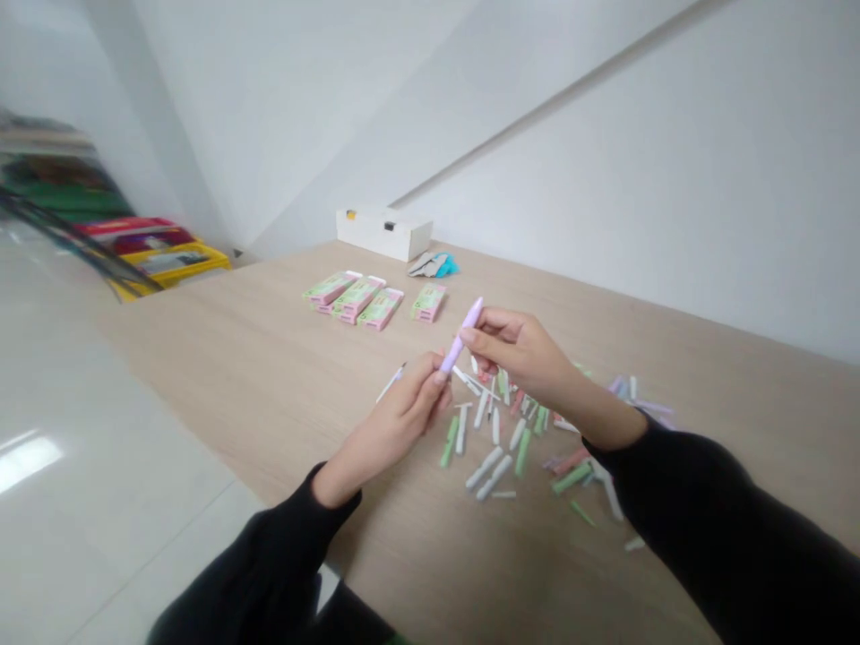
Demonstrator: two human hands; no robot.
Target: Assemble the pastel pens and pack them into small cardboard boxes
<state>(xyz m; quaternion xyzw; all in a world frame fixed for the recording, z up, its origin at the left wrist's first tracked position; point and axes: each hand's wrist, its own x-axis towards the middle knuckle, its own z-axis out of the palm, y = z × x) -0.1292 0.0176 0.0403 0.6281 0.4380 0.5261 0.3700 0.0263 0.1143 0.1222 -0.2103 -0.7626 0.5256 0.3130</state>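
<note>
A light purple pen (462, 338) is held tilted above the table between both hands. My left hand (407, 399) pinches its lower end, and my right hand (514, 345) grips it near the upper, tapered end. Below and to the right lie scattered pen parts, among them white barrels (494, 473), a green barrel (450, 441) and red pieces (572, 461). A thin, dark-tipped stick, perhaps a refill (391, 382), lies just beyond my left hand. My right forearm hides part of the scattered pieces.
Several pink and green boxes (381, 309) lie in a group farther back, with a single similar box (428, 303) beside them. Behind stand a white box (382, 235) and crumpled grey-blue material (434, 264). A wall borders the table (269, 349); a yellow crate (178, 262) is at far left.
</note>
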